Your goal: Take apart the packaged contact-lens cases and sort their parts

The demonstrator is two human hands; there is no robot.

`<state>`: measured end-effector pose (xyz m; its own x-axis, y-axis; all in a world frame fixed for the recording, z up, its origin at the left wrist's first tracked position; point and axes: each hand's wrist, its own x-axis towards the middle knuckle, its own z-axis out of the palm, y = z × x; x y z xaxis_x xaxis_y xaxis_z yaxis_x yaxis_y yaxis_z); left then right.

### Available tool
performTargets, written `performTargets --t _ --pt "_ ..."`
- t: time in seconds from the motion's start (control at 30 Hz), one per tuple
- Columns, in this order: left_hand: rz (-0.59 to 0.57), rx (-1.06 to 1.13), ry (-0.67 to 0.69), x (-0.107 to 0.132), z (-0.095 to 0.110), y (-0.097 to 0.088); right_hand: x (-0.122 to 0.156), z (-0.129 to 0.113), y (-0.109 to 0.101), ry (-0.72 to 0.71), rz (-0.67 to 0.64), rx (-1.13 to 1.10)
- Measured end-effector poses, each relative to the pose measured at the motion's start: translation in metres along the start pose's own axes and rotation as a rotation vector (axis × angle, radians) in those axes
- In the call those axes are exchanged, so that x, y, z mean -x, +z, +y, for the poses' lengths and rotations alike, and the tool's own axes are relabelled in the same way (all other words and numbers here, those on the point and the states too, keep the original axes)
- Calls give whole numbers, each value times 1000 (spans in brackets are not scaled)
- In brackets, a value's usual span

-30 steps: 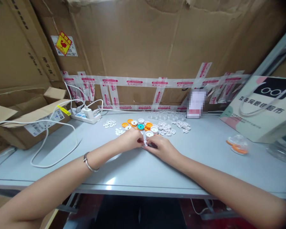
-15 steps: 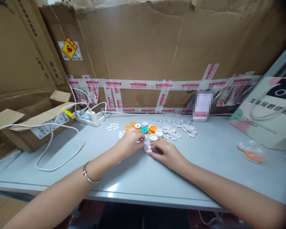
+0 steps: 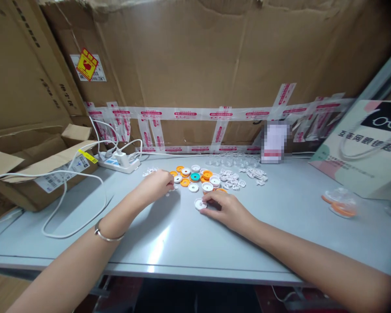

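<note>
My right hand (image 3: 224, 208) rests on the grey table (image 3: 280, 226), its fingertips pinching a small white round disc (image 3: 200, 204). My left hand (image 3: 156, 184) is further left, fingers curled down over a patch of small white flat pieces (image 3: 150, 171); what it holds, if anything, is hidden. A silver bangle (image 3: 107, 230) sits on my left wrist. Just behind both hands lies a cluster of orange, white and teal round discs (image 3: 195, 177), with more small white pieces (image 3: 234, 180) to its right.
A white power strip (image 3: 119, 161) with plugs and white cables (image 3: 65, 191) lies at the back left beside an open cardboard box (image 3: 35, 174). A printed paper bag (image 3: 365, 148) stands at the right, with a clear bag holding orange discs (image 3: 340, 204) before it. Taped cardboard walls the back.
My left hand has moved left, away from my right hand, to the small white pieces. My right hand stays put with the white disc, now lying alone at its fingertips.
</note>
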<state>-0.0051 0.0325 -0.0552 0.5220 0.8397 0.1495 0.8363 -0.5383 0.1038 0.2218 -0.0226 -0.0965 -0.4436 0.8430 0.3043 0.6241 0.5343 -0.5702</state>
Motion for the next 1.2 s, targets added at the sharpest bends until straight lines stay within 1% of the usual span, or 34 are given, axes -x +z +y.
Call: performTargets --t 0.07,0.1,0.13,0.2,0.27,0.33,0.4,0.53,0.63,0.73,0.83,0.9,1.0,1.07,1.13,1.2 --pt "104 70 47 3 17 0 0 1 1 13 8 -53" --pt "142 130 109 4 25 1 0 1 1 14 14 -89" --pt "149 192 177 6 33 3 -1 2 2 12 15 -126" --pt "78 269 300 7 46 10 -1 2 4 6 9 -190" --pt "-2 298 357 7 52 17 -2 3 5 11 -2 -240" --pt "-53 316 392 4 52 22 -2 3 6 24 -21 -295" --pt "-78 324 433 1 49 26 -2 2 7 39 -48 -353" --pt "-76 227 483 -3 48 30 -1 1 8 44 -79 -411" --pt "-67 124 506 -1 51 30 -1 1 8 24 -80 -381" --pt "-46 23 501 3 55 28 0 1 8 8 -85 -351" --pt "5 -53 542 6 55 28 0 1 9 8 -79 -334" --pt "58 -65 567 6 53 30 -1 2 9 14 -65 -328" --pt "135 -29 589 4 51 34 -1 4 10 16 -52 -332" --pt "184 44 593 2 48 35 -2 4 10 18 -52 -341" --pt "234 125 575 1 43 31 -2 4 9 30 -51 -353" --pt "270 150 511 0 33 21 -1 5 8 46 -46 -357"
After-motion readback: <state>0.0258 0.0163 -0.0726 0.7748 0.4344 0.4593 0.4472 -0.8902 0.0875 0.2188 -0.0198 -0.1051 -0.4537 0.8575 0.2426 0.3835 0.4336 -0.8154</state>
